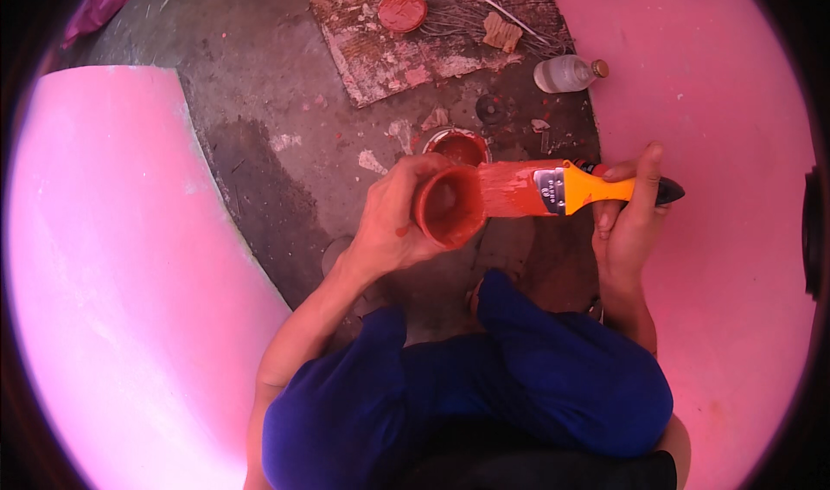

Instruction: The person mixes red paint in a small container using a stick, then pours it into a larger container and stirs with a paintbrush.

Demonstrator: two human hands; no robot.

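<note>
My left hand [393, 217] is wrapped round a small round cup [451, 206], coated in red paint and tilted so its mouth faces up toward me. My right hand [629, 209] grips a flat paintbrush [596, 189] by its orange handle with a black end. Its wide bristles, covered in red paint, point left and meet the cup's right rim. Just beyond the cup stands an open can [462, 147] with red paint inside, its near side hidden by the cup. A small dark and red thing beside the brush handle is too covered to name.
Pink panels [112, 230] curve along both sides of the stained floor [251, 109]. Farther off, a paint-smeared board [363, 66] carries a red round lid [402, 11], wires and a tan scrap [501, 33]. A clear bottle [564, 74] lies by the right panel.
</note>
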